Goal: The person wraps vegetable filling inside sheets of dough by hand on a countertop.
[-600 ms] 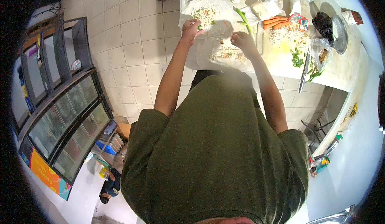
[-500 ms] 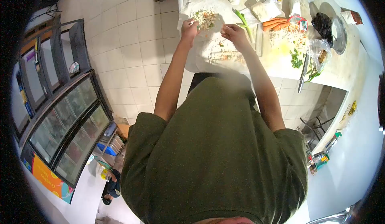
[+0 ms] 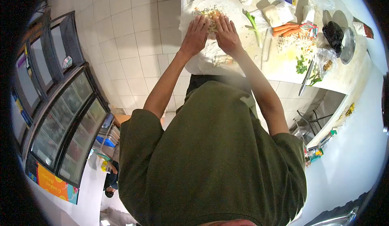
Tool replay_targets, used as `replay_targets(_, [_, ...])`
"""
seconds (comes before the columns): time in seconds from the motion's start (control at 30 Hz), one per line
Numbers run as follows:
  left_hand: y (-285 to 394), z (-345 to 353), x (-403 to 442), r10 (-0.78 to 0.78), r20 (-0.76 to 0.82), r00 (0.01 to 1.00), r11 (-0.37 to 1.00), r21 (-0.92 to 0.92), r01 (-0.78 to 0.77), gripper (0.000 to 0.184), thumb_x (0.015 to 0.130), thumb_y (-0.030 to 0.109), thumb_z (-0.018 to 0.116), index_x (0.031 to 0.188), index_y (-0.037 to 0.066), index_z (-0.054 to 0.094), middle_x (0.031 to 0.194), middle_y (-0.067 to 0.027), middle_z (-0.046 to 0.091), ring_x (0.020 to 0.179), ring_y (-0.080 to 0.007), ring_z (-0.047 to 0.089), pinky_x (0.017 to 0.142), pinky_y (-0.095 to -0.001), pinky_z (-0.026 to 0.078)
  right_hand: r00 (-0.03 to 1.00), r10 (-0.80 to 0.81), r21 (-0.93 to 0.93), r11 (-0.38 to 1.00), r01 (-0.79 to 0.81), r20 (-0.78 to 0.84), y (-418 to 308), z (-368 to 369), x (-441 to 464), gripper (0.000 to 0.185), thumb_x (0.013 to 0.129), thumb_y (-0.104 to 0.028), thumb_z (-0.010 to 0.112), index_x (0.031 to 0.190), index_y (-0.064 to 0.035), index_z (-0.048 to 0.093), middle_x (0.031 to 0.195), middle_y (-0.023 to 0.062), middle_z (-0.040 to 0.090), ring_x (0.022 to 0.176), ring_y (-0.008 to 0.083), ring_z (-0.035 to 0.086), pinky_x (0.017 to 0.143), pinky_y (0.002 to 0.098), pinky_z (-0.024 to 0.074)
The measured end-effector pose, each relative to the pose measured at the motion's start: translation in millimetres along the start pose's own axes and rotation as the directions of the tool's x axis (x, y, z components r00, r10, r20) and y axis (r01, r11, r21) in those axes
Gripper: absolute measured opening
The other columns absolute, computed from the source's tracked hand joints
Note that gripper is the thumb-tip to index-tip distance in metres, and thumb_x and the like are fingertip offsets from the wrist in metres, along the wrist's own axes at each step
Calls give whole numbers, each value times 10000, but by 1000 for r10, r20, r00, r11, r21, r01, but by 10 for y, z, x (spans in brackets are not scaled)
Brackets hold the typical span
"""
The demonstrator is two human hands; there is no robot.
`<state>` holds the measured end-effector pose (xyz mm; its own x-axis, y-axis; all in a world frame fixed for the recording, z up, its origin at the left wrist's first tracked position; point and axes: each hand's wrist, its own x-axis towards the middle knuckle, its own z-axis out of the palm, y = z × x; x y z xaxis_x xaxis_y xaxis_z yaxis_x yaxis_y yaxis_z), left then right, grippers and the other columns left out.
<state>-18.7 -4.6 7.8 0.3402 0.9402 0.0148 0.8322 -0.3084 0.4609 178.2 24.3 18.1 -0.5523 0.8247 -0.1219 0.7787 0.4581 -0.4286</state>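
Spill risk
My left hand (image 3: 195, 35) and right hand (image 3: 227, 35), spread flat, could scatter the shredded vegetables (image 3: 210, 13) by pressing unevenly.

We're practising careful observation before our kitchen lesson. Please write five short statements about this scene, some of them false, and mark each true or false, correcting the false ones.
1. The left hand and right hand are both at the chopped food. True.
2. The right hand holds a knife. False: the knife lies on the counter, apart from both hands.
3. A green stalk lies between the right hand and the carrots. True.
4. The carrots are purple. False: they are orange.
5. The black bag is beside the metal dish. True.
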Motion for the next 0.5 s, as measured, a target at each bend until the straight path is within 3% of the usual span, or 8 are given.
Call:
replay_targets(0.13, [13, -106, -7, 39, 55, 998, 995, 87, -44, 553, 1021, 202, 481, 1525, 26, 341, 1597, -203, 315, 1497, -363, 287, 1226, -528, 231, 997, -79, -119, 990, 80, 18, 46, -58, -6, 577, 982, -151, 546, 1524, -41, 382, 1552, 224, 409, 1438, 395, 384, 1191, 487, 302])
replay_targets(0.17, [27, -119, 21, 50, 70, 996, 993, 106, -58, 549, 1026, 211, 471, 1529, 31, 340, 1601, -193, 314, 1499, -355, 286, 1228, -529, 227, 998, -50, -45, 998, 49, -27, 77, -93, -51, 550, 978, -138, 552, 1502, -43, 413, 1517, 222, 447, 1408, 394, 417, 1175, 484, 324])
replay_targets(0.23, [41, -71, 47, 32, 57, 998, 998, 51, -35, 548, 1042, 244, 441, 1539, 37, 340, 1606, -186, 323, 1506, -344, 281, 1233, -524, 214, 993, 25, 106, 994, -13, -114, 86, -259, -143, 501, 969, -113, 564, 1457, -46, 476, 1448, 217, 524, 1347, 391, 483, 1142, 477, 369])
replay_targets(0.27, [46, -77, 55, 35, 68, 997, 998, 52, -38, 548, 1045, 251, 437, 1541, 37, 342, 1605, -187, 327, 1508, -346, 278, 1234, -522, 211, 988, 94, 221, 973, -65, -123, 93, -396, -250, 433, 995, -161, 517, 1407, -29, 499, 1393, 239, 551, 1307, 415, 500, 1125, 485, 379])
replay_targets(0.37, [137, -90, 65, 66, 7, 998, 998, -6, -66, 542, 1045, 255, 447, 1536, 40, 368, 1600, -187, 351, 1504, -353, 287, 1234, -518, 204, 934, 304, 398, 893, -212, -186, 225, -559, -690, 326, 967, -134, 607, 1276, -28, 600, 1216, 238, 634, 1139, 403, 608, 992, 455, 486])
replay_targets(0.43, [362, -169, -5, 112, -25, 993, 990, -83, -113, 538, 1041, 256, 456, 1529, 41, 386, 1595, -190, 360, 1495, -358, 302, 1229, -522, 215, 881, 424, 395, 861, -321, -209, 330, -557, -1044, 270, 947, -106, 642, 1199, -8, 631, 1138, 235, 657, 1063, 402, 643, 915, 440, 526])
replay_targets(0.47, [503, -159, -82, 145, 0, 989, 988, -43, -145, 468, 1039, 215, 457, 1472, 37, 471, 1582, -171, 391, 1470, -342, 355, 1227, -508, 244, 840, 495, 400, 832, -385, -222, 336, -554, -1235, 236, 941, -99, 651, 1156, -3, 636, 1091, 223, 667, 1018, 391, 661, 871, 433, 537])
replay_targets(0.5, [608, -107, -146, 206, 53, 977, 978, -37, -205, 450, 1025, 198, 484, 1446, 38, 499, 1571, -165, 408, 1460, -339, 373, 1219, -502, 267, 843, 482, 379, 846, -376, -239, 407, -491, -1412, 210, 934, -88, 657, 1124, 0, 634, 1047, 209, 673, 967, 379, 675, 834, 428, 546])
